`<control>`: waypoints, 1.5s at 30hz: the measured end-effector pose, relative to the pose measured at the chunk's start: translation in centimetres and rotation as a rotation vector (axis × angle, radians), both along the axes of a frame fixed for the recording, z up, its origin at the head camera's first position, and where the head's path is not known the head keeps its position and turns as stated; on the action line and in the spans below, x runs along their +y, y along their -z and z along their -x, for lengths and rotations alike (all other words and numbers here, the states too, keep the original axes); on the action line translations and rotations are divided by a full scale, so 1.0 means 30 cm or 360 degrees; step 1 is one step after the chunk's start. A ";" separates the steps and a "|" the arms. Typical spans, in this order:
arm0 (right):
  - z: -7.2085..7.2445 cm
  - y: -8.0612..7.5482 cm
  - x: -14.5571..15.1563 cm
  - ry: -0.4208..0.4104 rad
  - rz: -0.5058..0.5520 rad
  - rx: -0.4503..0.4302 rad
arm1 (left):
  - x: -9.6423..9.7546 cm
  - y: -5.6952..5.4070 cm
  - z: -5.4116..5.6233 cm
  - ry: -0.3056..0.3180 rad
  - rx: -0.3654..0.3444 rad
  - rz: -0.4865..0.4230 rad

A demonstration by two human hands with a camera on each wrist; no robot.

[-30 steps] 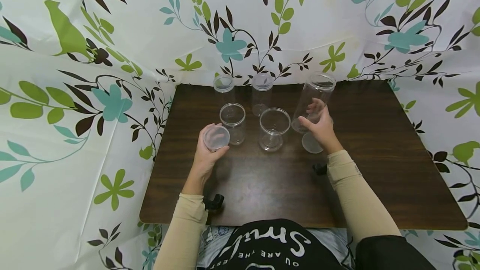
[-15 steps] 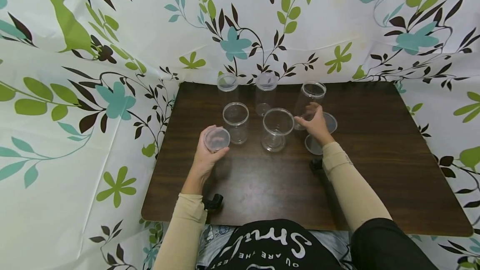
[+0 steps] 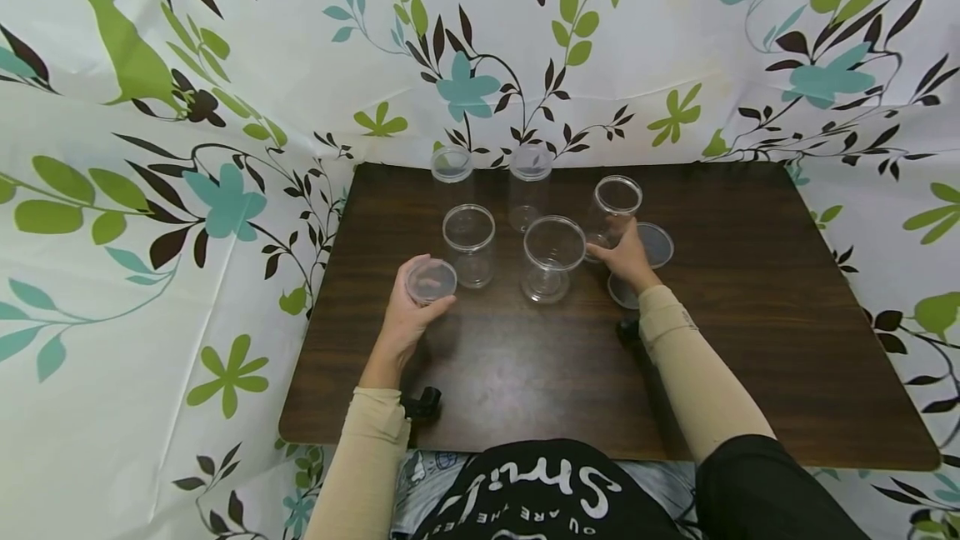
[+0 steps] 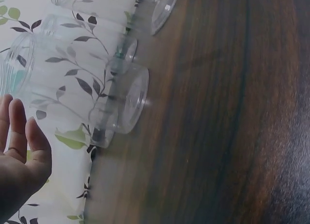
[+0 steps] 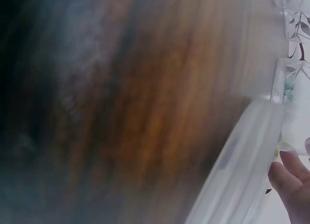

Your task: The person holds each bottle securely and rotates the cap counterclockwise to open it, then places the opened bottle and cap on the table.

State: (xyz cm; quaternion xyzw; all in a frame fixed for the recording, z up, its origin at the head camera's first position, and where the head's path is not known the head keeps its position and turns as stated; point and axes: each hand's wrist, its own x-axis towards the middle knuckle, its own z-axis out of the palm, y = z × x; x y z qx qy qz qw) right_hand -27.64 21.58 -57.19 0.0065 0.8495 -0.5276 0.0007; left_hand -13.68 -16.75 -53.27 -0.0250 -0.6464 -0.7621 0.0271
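Note:
In the head view my left hand (image 3: 405,315) holds a clear round lid (image 3: 431,280) above the table, left of the front jars. My right hand (image 3: 626,258) grips a clear plastic jar (image 3: 617,197) low on its side, the open rim facing up. Two round lids lie by the right hand: a larger one (image 3: 655,246) beyond the wrist and another (image 3: 622,293) partly hidden under it. Between the hands stand an open jar (image 3: 468,250) and a wider open jar (image 3: 553,261). The left wrist view shows the left hand's fingers (image 4: 24,141) without the lid.
Two lidded clear jars, one at left (image 3: 452,169) and one beside it (image 3: 529,177), stand at the back edge. The brown wooden table (image 3: 765,340) extends to the right. A leaf-patterned sheet (image 3: 285,40) hangs close behind and at the left.
My right hand has brought the tilted jar down and left, and it now stands upright beside the wide jar. The larger lid has come into view. My left hand stays nearly still with its lid.

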 end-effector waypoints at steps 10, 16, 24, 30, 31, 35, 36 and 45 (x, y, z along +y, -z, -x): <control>0.000 0.011 -0.005 -0.0006 -0.0001 0.0021 | -0.049 0.022 0.012 -0.0240 -0.0178 0.0201; -0.001 0.011 -0.001 -0.0005 -0.0005 0.0016 | -0.090 0.040 0.025 -0.0368 -0.0186 0.0569; 0.004 0.012 0.005 0.0000 -0.0051 0.0021 | -0.124 0.077 0.084 -0.0368 -0.0308 0.1244; 0.003 0.013 0.004 -0.0027 -0.0080 0.0023 | -0.131 0.118 0.138 -0.0255 -0.0440 0.1796; 0.004 0.014 0.003 -0.0039 -0.0078 0.0023 | -0.131 0.123 0.143 -0.0228 -0.0443 0.1890; 0.006 0.013 -0.001 -0.0071 -0.0051 0.0022 | -0.124 0.130 0.154 -0.0095 -0.0454 0.2140; 0.006 0.012 -0.001 -0.0075 -0.0049 0.0023 | -0.122 0.130 0.156 -0.0065 -0.0460 0.2158; 0.009 0.012 0.003 -0.0066 -0.0054 0.0031 | -0.115 0.125 0.168 0.0047 -0.0545 0.2211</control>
